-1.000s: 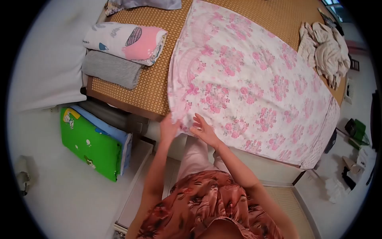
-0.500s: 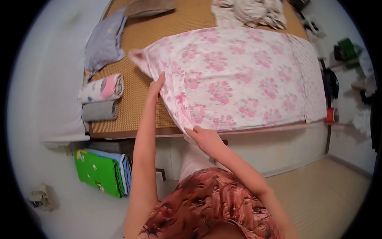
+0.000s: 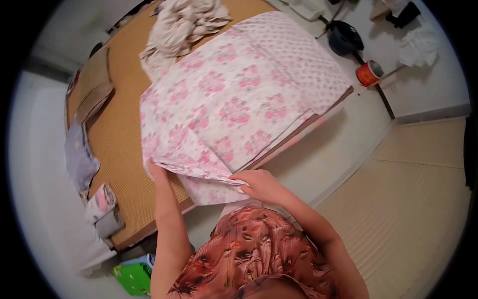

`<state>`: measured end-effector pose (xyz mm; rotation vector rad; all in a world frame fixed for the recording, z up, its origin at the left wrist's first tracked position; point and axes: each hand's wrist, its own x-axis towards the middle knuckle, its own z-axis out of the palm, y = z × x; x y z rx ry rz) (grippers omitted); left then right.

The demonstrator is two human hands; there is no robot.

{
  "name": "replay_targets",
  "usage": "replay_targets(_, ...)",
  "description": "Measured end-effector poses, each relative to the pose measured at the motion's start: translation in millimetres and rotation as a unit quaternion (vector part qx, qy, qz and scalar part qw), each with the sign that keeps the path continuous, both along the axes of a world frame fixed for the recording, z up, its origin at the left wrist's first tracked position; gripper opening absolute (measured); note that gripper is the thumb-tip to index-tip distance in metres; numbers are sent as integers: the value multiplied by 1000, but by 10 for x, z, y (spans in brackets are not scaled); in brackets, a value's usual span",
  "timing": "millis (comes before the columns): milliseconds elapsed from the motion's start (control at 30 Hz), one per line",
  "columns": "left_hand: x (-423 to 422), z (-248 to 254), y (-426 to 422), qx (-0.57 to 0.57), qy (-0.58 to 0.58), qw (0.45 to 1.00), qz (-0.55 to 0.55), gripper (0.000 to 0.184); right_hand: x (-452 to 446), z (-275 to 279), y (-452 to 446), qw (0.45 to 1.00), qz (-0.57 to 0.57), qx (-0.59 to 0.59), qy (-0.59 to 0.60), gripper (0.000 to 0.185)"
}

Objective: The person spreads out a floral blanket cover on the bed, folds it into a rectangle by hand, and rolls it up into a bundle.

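Observation:
A white bed sheet with pink flowers (image 3: 234, 107) lies spread over the bed, its far right part in a smaller pink pattern. My left hand (image 3: 158, 172) is closed on the sheet's near left corner. Farther right, my right hand (image 3: 262, 185) pinches the near edge, with the fingers curled round the cloth. Between both hands the edge is drawn up taut and gathered into folds, and a flap of sheet hangs beneath it over the bed's side. Some fingertips are hidden by the cloth.
A woven mat (image 3: 117, 164) covers the bed. Crumpled beige cloth (image 3: 181, 30) lies beyond the sheet. At the left are a brown pillow (image 3: 94, 92), a grey-blue pillow (image 3: 81, 154) and rolled cloths (image 3: 103, 209). A green folded cloth (image 3: 132, 279) sits below; a red can (image 3: 369, 74) stands right.
My view has turned to the right. Both hands have drawn the sheet's edge toward my body, so it now bunches and hangs between them. The grip on the cloth continues.

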<state>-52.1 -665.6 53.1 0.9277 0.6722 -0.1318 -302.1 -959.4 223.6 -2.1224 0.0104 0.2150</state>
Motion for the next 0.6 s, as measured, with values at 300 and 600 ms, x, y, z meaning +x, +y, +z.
replay_targets(300, 1900, 757, -2951, 143, -271, 951, -48, 67, 250, -65, -2012, 958, -247, 55, 135, 30)
replay_targets(600, 2121, 1275, -6888, 201, -424, 854, -224, 89, 12, -582, -4765, 886, -445, 129, -4, 27)
